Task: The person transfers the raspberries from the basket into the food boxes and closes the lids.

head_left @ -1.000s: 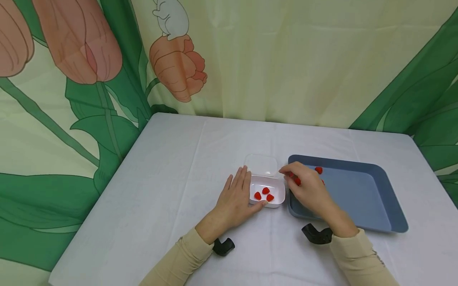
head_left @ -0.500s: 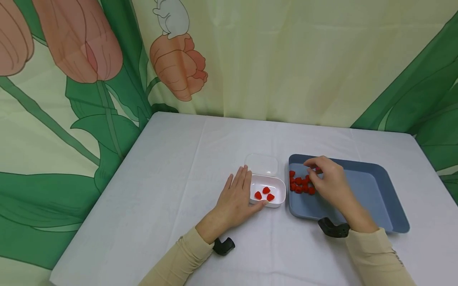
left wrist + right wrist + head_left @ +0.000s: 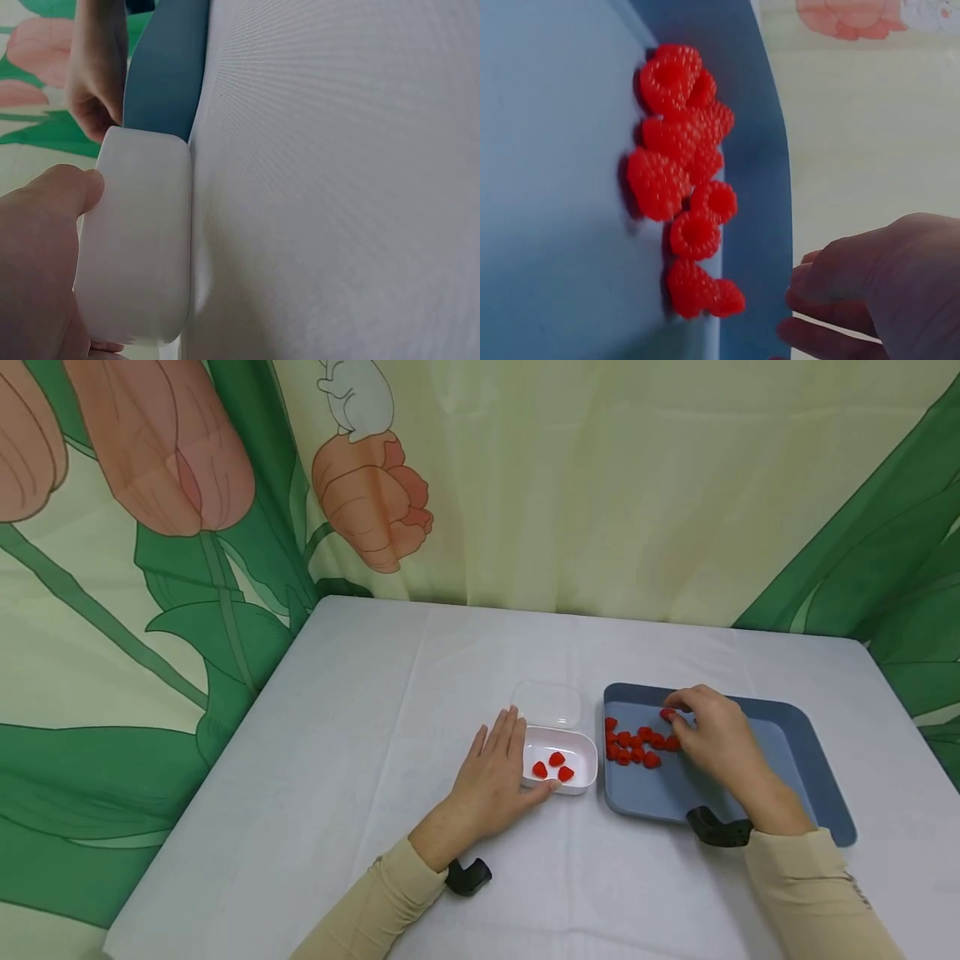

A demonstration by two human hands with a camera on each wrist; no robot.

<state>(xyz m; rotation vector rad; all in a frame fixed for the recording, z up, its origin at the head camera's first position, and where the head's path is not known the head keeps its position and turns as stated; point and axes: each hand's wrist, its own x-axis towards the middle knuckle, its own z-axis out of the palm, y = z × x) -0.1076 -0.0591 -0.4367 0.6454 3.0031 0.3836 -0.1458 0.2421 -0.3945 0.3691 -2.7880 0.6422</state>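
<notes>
My left hand (image 3: 491, 777) lies along the left side of a small white plastic box (image 3: 581, 749), fingers straight, thumb (image 3: 91, 189) touching its front wall. Three red raspberries (image 3: 557, 759) are in the box. Its clear lid (image 3: 548, 704) stands folded back behind it. My right hand (image 3: 716, 735) is over the blue tray (image 3: 757, 760), thumb and index finger pinching a single raspberry (image 3: 667, 714) near the back wall. To the left of that hand, several more raspberries (image 3: 637, 753) cluster in the tray; the right wrist view shows this raspberry group (image 3: 679, 150) up close.
A white cloth (image 3: 420, 693) covers the table. Box and tray stand close side by side, the tray on the right with raised walls. Behind the table hangs a printed curtain (image 3: 570, 493). Each wrist carries a black camera mount (image 3: 468, 877).
My right hand has moved right, from beside the box across the tray, uncovering the raspberry cluster, and its fingertips have closed around one raspberry. My left hand and the box have stayed put.
</notes>
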